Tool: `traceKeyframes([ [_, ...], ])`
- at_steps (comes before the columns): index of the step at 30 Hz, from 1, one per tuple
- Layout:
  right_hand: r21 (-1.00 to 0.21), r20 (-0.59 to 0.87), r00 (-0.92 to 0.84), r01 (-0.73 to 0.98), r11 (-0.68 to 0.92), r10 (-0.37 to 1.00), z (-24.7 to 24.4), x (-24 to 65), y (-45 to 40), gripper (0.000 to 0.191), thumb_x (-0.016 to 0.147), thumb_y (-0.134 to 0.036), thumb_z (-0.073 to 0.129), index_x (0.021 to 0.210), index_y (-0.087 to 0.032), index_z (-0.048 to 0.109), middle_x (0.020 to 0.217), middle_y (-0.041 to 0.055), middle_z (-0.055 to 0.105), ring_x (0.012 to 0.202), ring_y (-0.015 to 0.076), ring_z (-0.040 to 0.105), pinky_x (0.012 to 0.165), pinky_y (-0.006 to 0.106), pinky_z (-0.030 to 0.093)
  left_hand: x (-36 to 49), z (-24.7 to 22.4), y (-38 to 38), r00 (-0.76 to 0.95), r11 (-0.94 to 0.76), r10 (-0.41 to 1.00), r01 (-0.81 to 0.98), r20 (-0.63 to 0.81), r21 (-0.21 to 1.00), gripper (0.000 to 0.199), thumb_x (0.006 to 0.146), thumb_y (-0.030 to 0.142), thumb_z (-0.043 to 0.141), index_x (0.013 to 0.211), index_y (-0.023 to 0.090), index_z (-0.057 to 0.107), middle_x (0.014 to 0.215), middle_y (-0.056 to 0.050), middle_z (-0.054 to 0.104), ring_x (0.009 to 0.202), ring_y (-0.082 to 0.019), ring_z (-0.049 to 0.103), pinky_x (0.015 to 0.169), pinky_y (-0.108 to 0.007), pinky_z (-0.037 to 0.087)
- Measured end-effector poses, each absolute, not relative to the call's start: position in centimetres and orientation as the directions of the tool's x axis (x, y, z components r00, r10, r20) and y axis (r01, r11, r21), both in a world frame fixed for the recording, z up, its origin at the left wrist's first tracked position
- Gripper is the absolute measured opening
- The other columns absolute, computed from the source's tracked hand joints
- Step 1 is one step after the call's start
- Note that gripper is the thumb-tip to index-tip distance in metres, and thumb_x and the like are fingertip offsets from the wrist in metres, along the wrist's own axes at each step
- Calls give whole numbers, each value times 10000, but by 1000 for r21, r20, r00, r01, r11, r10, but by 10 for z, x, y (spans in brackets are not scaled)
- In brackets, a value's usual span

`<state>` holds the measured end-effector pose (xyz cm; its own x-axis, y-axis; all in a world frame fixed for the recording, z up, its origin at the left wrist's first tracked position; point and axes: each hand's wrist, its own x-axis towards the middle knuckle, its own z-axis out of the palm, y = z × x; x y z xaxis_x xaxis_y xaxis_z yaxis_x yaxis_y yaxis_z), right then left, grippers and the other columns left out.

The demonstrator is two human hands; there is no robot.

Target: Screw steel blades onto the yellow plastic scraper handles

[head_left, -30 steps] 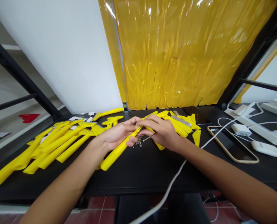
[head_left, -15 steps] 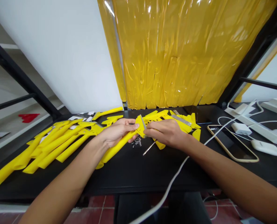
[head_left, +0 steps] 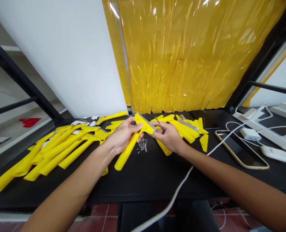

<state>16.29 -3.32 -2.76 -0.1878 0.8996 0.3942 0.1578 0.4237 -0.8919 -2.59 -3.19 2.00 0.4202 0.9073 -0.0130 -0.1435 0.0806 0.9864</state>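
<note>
"Scraper (head_left: pixel 130 151) in view?"
"Yes: yellow plastic, long round handle, flat wide head edged in metal, held over the table (head_left: pixel 157 183) at centre."
"Left grip (head_left: pixel 122 137)?"
"Clenched around the handle below the head, wrist angled forward."
"Right grip (head_left: pixel 168 137)?"
"Pinching a thin metal screwdriver (head_left: pixel 158 123) just beside the head. Loose metal rings (head_left: pixel 143 145) lie between the hands; more yellow pieces (head_left: pixel 183 130) lie right."

Solid yellow scraper grip (head_left: pixel 126 152) against a black tabletop (head_left: pixel 157 180)
</note>
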Motion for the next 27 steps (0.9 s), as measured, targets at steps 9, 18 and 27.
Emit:
traceKeyframes([
  [9,-975,123,-246,-209,72,961,-13,162,-40,295,848,-453,664,790,-163,680,450,-104,289,402,48,145,403,252,95,-22,18,-34,230,-221,945,-66,231,973,336,833,210,703,1038,216,437,775,1,654,579,-111,581,524,-229,428],
  [18,-979,191,-247,-123,165,950,-22,164,-37,299,771,-374,771,969,-152,754,702,-20,577,472,34,212,412,233,143,-17,13,-35,228,-226,946,-38,229,973,394,807,199,723,1065,226,426,757,18,623,599,-115,591,532,-227,434],
  [27,-978,172,-315,-169,123,933,-15,167,-38,292,756,-350,788,976,-160,758,725,-21,579,512,46,305,448,212,245,-21,17,-33,305,-192,936,28,175,981,248,824,248,718,1011,163,580,870,-52,670,654,-131,606,572,-256,476],
])
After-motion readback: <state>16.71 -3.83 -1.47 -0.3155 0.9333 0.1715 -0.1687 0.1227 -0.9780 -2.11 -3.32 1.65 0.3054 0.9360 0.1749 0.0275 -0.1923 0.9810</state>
